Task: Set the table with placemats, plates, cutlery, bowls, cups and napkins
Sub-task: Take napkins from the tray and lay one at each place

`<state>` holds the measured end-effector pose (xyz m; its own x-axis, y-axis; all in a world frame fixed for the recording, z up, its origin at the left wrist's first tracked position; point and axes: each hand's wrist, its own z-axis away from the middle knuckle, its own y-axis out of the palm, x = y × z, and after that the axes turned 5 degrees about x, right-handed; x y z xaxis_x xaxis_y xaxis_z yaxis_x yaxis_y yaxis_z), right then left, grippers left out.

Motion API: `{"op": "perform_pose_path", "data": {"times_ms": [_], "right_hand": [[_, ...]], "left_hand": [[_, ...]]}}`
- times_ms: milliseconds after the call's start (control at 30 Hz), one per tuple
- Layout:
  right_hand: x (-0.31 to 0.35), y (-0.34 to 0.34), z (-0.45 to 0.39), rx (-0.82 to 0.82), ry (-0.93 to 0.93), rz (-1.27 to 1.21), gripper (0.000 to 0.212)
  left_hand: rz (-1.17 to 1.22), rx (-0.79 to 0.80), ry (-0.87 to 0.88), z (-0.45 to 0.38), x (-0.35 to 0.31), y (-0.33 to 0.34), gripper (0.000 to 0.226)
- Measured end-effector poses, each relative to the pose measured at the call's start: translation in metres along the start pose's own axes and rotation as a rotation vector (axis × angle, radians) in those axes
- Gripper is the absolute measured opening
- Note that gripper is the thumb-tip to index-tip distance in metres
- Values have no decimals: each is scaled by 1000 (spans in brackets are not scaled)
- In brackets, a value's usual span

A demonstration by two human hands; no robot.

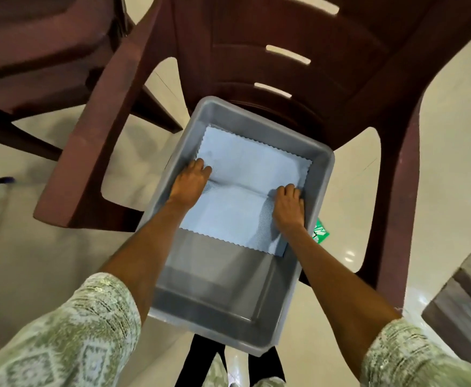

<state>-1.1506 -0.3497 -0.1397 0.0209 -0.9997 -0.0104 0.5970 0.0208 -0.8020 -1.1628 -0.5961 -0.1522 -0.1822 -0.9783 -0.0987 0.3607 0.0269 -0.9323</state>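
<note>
Setting: seen from above, looking down along both forearms into a grey plastic tub (pixel 230 300) standing on the seat of a maroon plastic chair (pixel 340 88).
Tub: rectangular, set at an angle to the chair, near end overhanging the seat's front edge; near part of its floor bare.
Placemat: pale blue cloth placemat (pixel 245 208) with zigzag-cut edges, lying in the far half of the tub, creased across the middle between the two hands, far portion rising up towards the tub's far wall.
Left hand: left hand (pixel 191 178) on the placemat's left edge beside the tub's left wall, knuckles up, fingers curled down onto the cloth; grip pinching that edge, cloth bunched just beside the fingertips.
Right hand: right hand (pixel 288 203) on the placemat's right edge next to the tub's right wall, fingers bent over the cloth; grip closed on that edge, cloth puckered beneath it.
Sleeves: green and white patterned sleeves (pixel 69 336) ending above the elbows on both arms.
Surroundings: a second maroon chair (pixel 44 51) at upper left; glossy cream tiled floor (pixel 33 247) beneath; a small green packet (pixel 321 234) on the floor just beside the tub's right wall; a grey striped surface (pixel 468 303) at the right edge.
</note>
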Motion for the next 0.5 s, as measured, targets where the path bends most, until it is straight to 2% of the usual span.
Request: {"op": "perform_pose_path", "data": {"times_ms": [100,167,233,333,400,500], "right_hand": [[-1,-9,5,-78,14,-139,32],[-6,-21,19,-178,7,-288,24],[-18,-32,43,-219,-67,-464,15],[-40,-48,91,-150,-193,-668,9],[-49,-57,119,-95,-239,-756,10],[-53,-66,138,-95,-205,-950,11]], "left_hand": [[119,-66,-56,7,-5,-5,27],[272,-144,-102,21,-8,-13,19],[465,-233,-67,44,-8,-23,12],[805,-250,-6,94,-9,-45,9],[1002,-227,-53,129,-16,-62,9],[1144,-282,-221,165,-32,-66,10]]}}
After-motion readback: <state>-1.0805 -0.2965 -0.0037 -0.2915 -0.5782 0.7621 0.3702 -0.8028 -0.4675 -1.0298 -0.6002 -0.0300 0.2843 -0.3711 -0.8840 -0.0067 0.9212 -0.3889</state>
